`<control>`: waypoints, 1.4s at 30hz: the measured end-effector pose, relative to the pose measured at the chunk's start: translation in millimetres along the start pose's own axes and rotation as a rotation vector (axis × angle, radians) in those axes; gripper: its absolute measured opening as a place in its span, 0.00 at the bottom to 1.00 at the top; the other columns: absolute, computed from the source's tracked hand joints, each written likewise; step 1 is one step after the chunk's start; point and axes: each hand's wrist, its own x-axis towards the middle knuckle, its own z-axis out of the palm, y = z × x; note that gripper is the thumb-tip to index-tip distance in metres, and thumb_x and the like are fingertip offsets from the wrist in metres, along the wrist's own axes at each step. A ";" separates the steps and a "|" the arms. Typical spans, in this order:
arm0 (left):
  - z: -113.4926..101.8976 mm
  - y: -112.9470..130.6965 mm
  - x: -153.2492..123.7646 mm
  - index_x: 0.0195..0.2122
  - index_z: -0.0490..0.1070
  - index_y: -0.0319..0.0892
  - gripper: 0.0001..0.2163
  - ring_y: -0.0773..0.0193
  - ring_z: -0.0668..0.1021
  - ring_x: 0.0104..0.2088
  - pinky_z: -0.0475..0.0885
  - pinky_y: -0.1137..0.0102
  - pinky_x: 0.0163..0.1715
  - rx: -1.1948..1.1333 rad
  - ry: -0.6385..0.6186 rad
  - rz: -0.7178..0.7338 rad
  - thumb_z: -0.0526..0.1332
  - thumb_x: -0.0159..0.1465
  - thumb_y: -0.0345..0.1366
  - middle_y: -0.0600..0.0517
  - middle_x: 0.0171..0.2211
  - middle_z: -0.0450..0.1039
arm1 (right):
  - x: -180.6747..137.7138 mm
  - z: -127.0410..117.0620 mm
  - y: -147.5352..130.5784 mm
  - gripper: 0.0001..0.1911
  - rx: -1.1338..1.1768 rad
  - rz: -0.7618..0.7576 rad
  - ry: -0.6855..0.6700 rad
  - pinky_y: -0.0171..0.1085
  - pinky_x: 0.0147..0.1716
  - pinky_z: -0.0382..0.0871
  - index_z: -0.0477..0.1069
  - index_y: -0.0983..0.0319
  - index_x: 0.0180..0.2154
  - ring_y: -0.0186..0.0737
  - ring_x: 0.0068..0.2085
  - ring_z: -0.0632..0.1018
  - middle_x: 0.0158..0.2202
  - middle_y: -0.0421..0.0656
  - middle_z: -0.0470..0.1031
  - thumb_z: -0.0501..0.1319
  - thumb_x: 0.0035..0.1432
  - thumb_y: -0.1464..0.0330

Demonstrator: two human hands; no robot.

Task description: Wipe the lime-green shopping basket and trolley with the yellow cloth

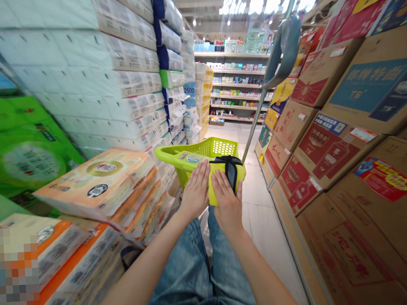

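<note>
A lime-green plastic shopping basket (pixel 220 148) stands in the aisle in front of my knees. A pack with a blue and white label (pixel 190 158) lies inside it, and a black handle (pixel 230 168) hangs over its near wall. My left hand (pixel 195 191) lies flat against the basket's near rim, fingers stretched out and close together. My right hand (pixel 228 201) rests flat on the same wall beside the black handle, fingers extended. Neither hand holds anything.
Orange packs of tissue (pixel 99 185) are stacked at my left, with white paper packs (pixel 118 79) piled high behind them. Cardboard cartons with red labels (pixel 329 146) line the right side. A grey pole (pixel 271 80) slants up from the basket. Tiled floor (pixel 257 209) runs toward far shelves (pixel 237 82).
</note>
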 end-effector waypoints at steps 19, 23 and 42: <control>0.9 -1.0 0.3 0.71 0.31 0.39 0.31 0.55 0.45 0.72 0.51 0.54 0.68 0.021 0.009 0.007 0.45 0.70 0.33 0.43 0.72 0.40 | -3.1 7.0 3.7 0.38 0.046 0.005 0.073 0.49 0.69 0.40 0.53 0.63 0.67 0.40 0.70 0.56 0.67 0.49 0.59 0.48 0.54 0.80; 1.1 -2.0 0.0 0.71 0.31 0.38 0.32 0.55 0.45 0.72 0.51 0.54 0.68 0.008 0.014 0.012 0.45 0.69 0.31 0.42 0.72 0.41 | -2.4 4.0 2.8 0.40 0.037 -0.058 -0.006 0.48 0.69 0.40 0.53 0.64 0.67 0.38 0.70 0.56 0.68 0.48 0.59 0.48 0.52 0.82; 6.0 -2.1 1.4 0.71 0.32 0.38 0.31 0.54 0.44 0.72 0.50 0.52 0.68 -0.015 0.019 0.000 0.45 0.70 0.33 0.42 0.72 0.40 | 5.9 -2.6 12.1 0.40 0.078 0.002 0.055 0.50 0.67 0.52 0.55 0.63 0.67 0.41 0.70 0.57 0.68 0.49 0.59 0.49 0.52 0.82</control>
